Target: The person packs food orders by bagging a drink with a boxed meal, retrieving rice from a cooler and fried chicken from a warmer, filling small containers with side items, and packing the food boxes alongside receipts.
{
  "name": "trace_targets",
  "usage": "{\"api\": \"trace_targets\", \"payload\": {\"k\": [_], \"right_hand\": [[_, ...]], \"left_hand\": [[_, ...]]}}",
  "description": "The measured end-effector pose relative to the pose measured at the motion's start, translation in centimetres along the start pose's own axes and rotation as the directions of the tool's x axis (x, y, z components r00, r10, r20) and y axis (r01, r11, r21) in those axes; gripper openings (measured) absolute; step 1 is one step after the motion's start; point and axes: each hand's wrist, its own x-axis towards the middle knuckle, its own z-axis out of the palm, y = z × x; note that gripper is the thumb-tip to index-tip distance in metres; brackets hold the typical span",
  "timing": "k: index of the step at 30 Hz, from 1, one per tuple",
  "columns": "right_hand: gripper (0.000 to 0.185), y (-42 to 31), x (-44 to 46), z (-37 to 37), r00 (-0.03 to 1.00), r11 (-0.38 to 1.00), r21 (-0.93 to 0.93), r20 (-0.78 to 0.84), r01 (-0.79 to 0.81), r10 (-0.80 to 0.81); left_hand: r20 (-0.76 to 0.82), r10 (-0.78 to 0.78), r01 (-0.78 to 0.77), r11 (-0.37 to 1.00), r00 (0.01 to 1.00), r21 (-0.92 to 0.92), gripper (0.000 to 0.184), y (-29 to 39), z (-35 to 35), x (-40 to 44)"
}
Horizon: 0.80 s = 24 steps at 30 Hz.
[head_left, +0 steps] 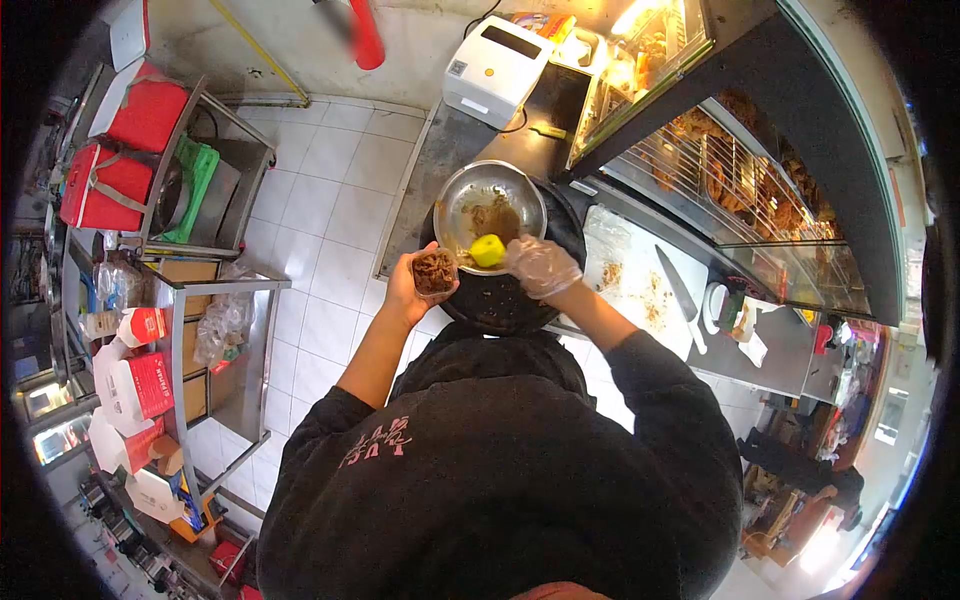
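My left hand (403, 290) holds a small clear container (434, 273) filled with dark brown food, just left of a round metal bowl (515, 190). My right hand (543, 268), in a clear plastic glove, is at the bowl's lower right edge, its fingers bent beside a yellow-green object (487, 250). Whether they grip it is hard to tell. Brown food remnants (490, 215) lie in the bowl, which stands on a round black surface (500, 300).
A knife (677, 284) lies on a white cutting board (640, 262) at right. Behind it stands a lit glass food cabinet (730, 180). A white printer (497, 70) is on the counter. Metal shelves (225, 285) with boxes and red bags stand left. Another person (810, 480) is at lower right.
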Motion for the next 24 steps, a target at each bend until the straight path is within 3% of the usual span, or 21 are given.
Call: {"api": "trace_targets", "payload": {"k": [1,3,5,7,9,11,12,13,16,18,22,24], "right_hand": [[0.007,1.4,-0.8,0.4,1.000,1.000,0.000,0.002,0.004,-0.004],[0.007,3.4,-0.7,-1.1,0.965,0.990,0.061,-0.236,0.131,-0.113],[0.010,3.0,1.3,-3.9,0.986,0.998,-0.039,-0.158,0.055,-0.060],[0.011,3.7,3.1,-2.4,0.936,0.978,0.205,-0.334,-0.041,0.109],[0.013,3.9,3.9,0.4,0.926,0.976,0.211,-0.357,-0.046,0.120],[0.014,2.3,3.1,2.0,0.962,0.999,0.052,-0.271,-0.008,0.022],[0.013,0.8,2.1,1.6,0.977,0.982,0.070,-0.108,-0.176,0.183],[0.013,0.5,0.8,2.2,0.989,0.999,0.041,-0.147,-0.017,0.023],[0.014,0.3,-1.5,-0.9,1.000,0.994,0.108,-0.020,-0.002,0.004],[0.017,1.1,-1.5,-2.1,0.961,0.997,0.058,-0.273,0.056,-0.039],[0.015,3.7,0.9,-2.2,0.924,1.000,0.012,-0.381,-0.016,0.020],[0.014,3.9,1.6,-1.7,0.990,0.992,-0.018,-0.069,-0.127,0.126]], "left_hand": [[-0.001,0.001,-0.001,1.000,1.000,-0.004,0.044,0.2,-0.1,0.0],[-0.032,-0.030,0.031,0.999,0.999,0.035,0.047,0.4,-0.3,0.2],[-0.025,-0.051,0.052,0.996,0.998,0.074,0.049,0.3,0.2,-0.2],[-0.026,-0.072,0.074,0.991,0.997,0.115,0.051,-0.1,0.4,-0.8],[-0.017,-0.090,0.091,0.980,0.996,0.179,0.052,-0.6,0.9,-1.1],[0.008,-0.109,0.105,0.978,0.994,0.182,0.055,-0.7,1.2,-1.3],[0.019,-0.106,0.100,0.977,0.994,0.190,0.056,-0.7,1.2,-1.3],[0.031,-0.105,0.097,0.976,0.994,0.196,0.056,-0.8,1.1,-1.3],[0.034,-0.099,0.090,0.975,0.995,0.204,0.057,-0.9,1.4,-1.6],[0.017,-0.104,0.098,0.972,0.994,0.212,0.057,-1.1,1.6,-1.9],[0.055,-0.089,0.070,0.956,0.995,0.284,0.055,-1.5,1.0,-1.4],[0.087,-0.102,0.073,0.955,0.991,0.287,0.055,-1.4,1.1,-1.4]]}}
